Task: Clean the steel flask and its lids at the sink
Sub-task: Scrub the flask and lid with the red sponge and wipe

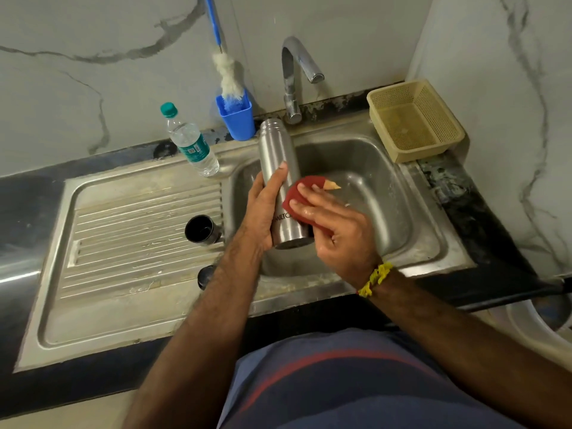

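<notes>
The steel flask [278,156] is held over the sink basin [380,187], its open mouth pointing away towards the tap. My left hand [263,209] grips its lower body from the left. My right hand [334,227] presses a red scrub pad [301,188] against the flask's right side, fingers curled over the pad. A black cup lid [201,229] lies on its side on the ribbed drainboard [133,230]. A smaller dark lid [205,276] sits nearer the front edge, partly hidden by my left forearm.
The chrome tap [294,75] stands behind the basin with no water running. A blue holder [236,117] with a bottle brush and a plastic water bottle [192,144] stand at the back left. A beige basket [414,119] sits at the basin's back right.
</notes>
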Demonstrator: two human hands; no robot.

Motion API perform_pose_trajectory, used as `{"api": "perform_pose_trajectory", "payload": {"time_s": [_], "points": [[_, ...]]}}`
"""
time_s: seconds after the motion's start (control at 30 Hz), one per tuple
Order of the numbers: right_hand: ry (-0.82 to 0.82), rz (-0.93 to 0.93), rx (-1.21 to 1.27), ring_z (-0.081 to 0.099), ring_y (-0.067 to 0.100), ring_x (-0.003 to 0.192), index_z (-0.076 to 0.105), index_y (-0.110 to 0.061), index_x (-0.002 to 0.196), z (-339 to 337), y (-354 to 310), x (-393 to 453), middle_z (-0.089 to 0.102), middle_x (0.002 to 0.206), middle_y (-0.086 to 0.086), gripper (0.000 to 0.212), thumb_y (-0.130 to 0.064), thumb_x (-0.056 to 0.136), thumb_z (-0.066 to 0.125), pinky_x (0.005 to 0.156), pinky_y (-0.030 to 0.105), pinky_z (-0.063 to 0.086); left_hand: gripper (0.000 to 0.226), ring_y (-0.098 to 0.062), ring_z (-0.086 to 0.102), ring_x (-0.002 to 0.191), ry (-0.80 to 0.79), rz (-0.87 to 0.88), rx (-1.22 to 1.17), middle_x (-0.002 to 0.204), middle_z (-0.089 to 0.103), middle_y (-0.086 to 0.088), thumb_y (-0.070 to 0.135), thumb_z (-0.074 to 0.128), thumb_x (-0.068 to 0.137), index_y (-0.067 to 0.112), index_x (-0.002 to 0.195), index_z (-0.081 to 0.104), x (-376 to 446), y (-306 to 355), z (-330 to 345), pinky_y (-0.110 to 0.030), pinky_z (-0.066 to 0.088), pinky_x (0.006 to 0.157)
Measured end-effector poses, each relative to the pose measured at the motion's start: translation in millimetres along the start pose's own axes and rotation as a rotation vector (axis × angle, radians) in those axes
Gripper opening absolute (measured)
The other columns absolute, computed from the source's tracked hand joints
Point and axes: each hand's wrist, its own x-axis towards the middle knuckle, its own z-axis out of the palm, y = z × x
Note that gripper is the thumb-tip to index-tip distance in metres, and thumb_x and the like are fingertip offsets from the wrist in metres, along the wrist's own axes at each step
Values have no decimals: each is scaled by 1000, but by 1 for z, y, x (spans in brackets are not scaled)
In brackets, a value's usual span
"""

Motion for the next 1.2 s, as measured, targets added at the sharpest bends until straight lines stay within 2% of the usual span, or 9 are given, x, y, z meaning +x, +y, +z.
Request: {"api": "perform_pose_trajectory", "payload": {"time_s": [0.2,0.4,0.5,0.63,0.8,0.87,1.0,1.1,1.2], "points": [[67,160,128,61,18,125,63,-6,132,-1,-10,-3,63,136,8,53,10,82,56,99,47,54,65,-42,70,108,116,4,-8,124,68,-24,48,79,82,17,134,55,14,11,-1,-58,59,86],[90,17,12,57,23,131,65,1,126,-7,-6,-9,62,136,14,55,20,76,57,108,42,48,62,-37,74,100,255,-74,-112,116,72,-22,47,80,82,13,130,58,30,21,7,-54,61,82],[169,-11,-20,59,28,128,67,3,123,-9,-3,-8,64,132,17,48,18,79,55,103,47,52,65,-37,73,98,278,-187,-287,115,71,-21,47,81,81,10,129,57,32,21,13,-58,59,85],[346,103,-61,60,31,127,63,6,126,-16,2,-2,63,132,18,48,19,81,56,101,53,52,57,-34,71,89,328,-313,-403,110,70,-20,44,74,88,7,125,55,28,22,25,-52,60,70],[171,-26,-302,51,32,136,66,-3,128,2,-6,1,60,139,11,46,12,87,52,109,40,47,54,-33,67,77,277,-446,-362,83,69,-23,51,62,95,-3,102,58,24,11,42,-44,57,61],[95,-161,-414,51,33,135,68,-4,126,0,1,-11,61,138,10,44,10,94,41,105,41,49,56,-33,68,77,304,-442,-367,86,69,-24,51,61,95,-4,105,59,23,12,39,-40,59,54],[67,-118,-445,53,34,133,68,-5,125,-12,17,-15,62,137,11,39,2,96,44,95,48,55,58,-37,70,96,373,-418,-420,112,71,-23,50,67,91,2,123,57,23,14,40,-52,58,78],[113,-3,-376,53,33,133,69,-5,125,-2,3,6,62,137,10,48,8,82,51,97,42,54,58,-36,66,82,337,-463,-381,86,69,-26,51,60,96,-6,104,58,19,9,49,-47,54,66],[39,-168,-419,55,33,132,70,-5,123,-4,5,-2,64,135,9,43,7,95,40,95,44,55,59,-36,64,78,334,-462,-369,80,66,-26,51,54,99,-7,93,57,18,8,46,-44,51,64]]}}
